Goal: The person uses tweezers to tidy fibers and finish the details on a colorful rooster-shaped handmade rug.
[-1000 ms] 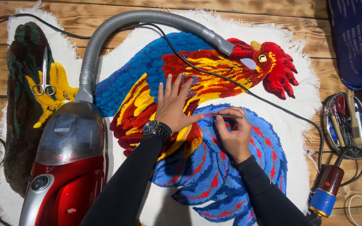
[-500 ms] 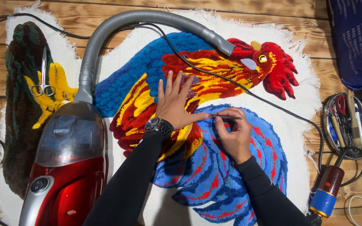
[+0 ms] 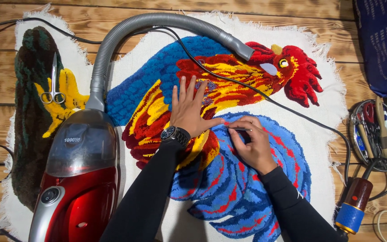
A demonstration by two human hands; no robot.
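A tufted rooster rug (image 3: 229, 188) in blue, red, yellow and white lies flat on a wooden floor. My left hand (image 3: 190, 110), with a wristwatch, is pressed flat with spread fingers on the rooster's red and yellow wing. Just right of it, my right hand (image 3: 251, 144) pinches a thin metal tool (image 3: 238, 129) whose tip touches the pile at the edge between the wing and the blue tail. Both arms wear black sleeves.
A red vacuum cleaner (image 3: 79, 188) sits on the rug's left, its grey hose (image 3: 157, 20) arching to the rooster's neck. Scissors (image 3: 53, 85) lie on the yellow foot. A black cord (image 3: 292, 112) crosses the rug. A round tool tray (image 3: 375, 134) and a blue-tipped tool (image 3: 354, 210) lie right.
My right hand has shifted a little along the wing's edge with the thin tool. My left hand stays pressed on the wing.
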